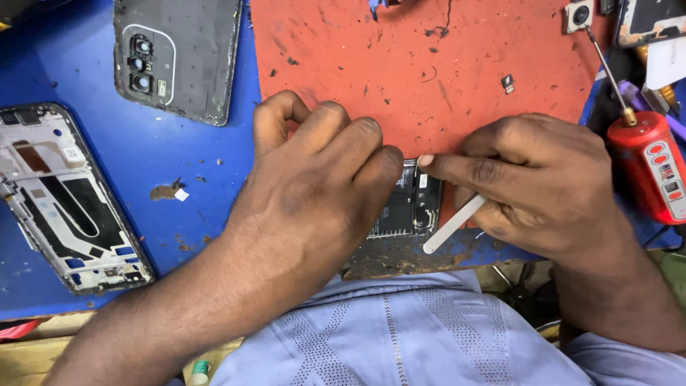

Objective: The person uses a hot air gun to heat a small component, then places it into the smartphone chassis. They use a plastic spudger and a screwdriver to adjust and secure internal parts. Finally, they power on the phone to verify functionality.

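My left hand (314,171) presses down on an opened phone (409,209), covering most of it; only its dark inner board near the camera end shows. My right hand (532,182) holds a flat white pry tool (451,225) and its forefinger tip touches the phone's top edge. Both hands rest on a worn red mat (429,64) at the near edge of the bench.
A grey phone back cover (179,53) with a camera cluster lies at the upper left on the blue surface (179,157). A bare phone frame (64,200) lies at the left. A red-handled screwdriver (647,154) sits right, a small camera module (577,14) upper right.
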